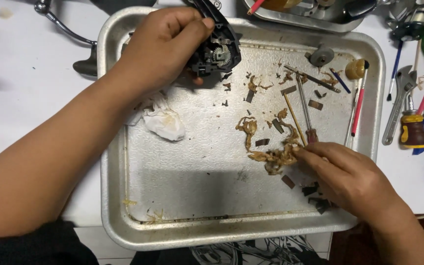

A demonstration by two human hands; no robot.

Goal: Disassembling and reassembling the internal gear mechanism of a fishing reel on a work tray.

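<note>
Left hand (160, 41) is clenching the opened black gear housing (217, 49) over the metal tray's (119, 162) far edge | right hand (344, 174) is pinching brown greasy debris (273, 158) mid-tray | we are keeping the housing steady, gears up, gathering scraps from loose tools (303, 105).

A black gear housing (217, 49), open with its cogs showing, is at the far side; a brown fibre clump (276, 158) lies right of centre.
</note>
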